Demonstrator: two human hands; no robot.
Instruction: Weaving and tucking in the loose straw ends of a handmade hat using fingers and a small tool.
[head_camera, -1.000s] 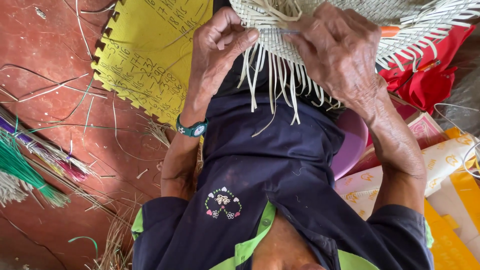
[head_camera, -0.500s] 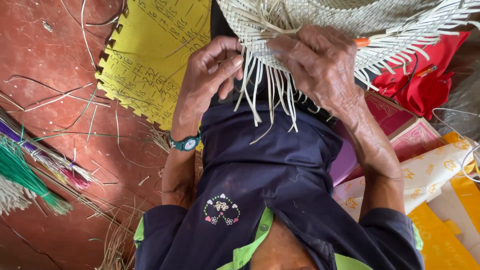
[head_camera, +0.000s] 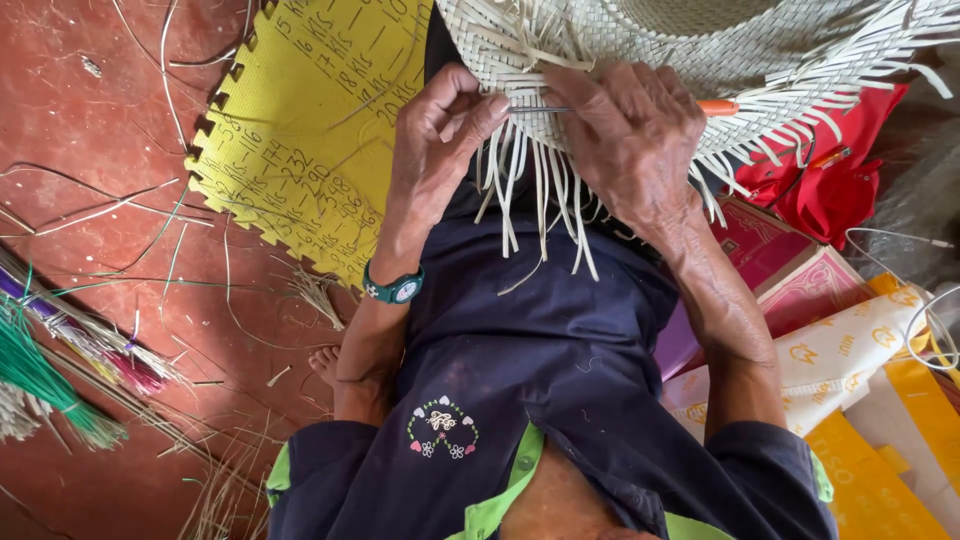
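Observation:
A pale woven straw hat (head_camera: 700, 60) rests on my lap with loose strips hanging from its unfinished edge. My left hand (head_camera: 440, 135) pinches a strip at that edge, fingers closed on it. My right hand (head_camera: 635, 135) lies over the weave and grips a thin metal tool with an orange handle (head_camera: 718, 107), whose shaft points left toward my left fingers. A green wristwatch (head_camera: 395, 288) sits on my left wrist. I wear dark blue clothing with a small embroidered motif.
A yellow foam mat (head_camera: 300, 130) with handwriting lies on the red floor (head_camera: 90, 150) at left. Green and purple dyed straw bundles (head_camera: 50, 370) sit at far left. Red cloth (head_camera: 830, 190), patterned bags and yellow sheets (head_camera: 880, 440) crowd the right.
The view has shifted so the hat and hands sit slightly lower and more central. My left fingers have closed in on the strip at the hat's edge, meeting the tool's tip.

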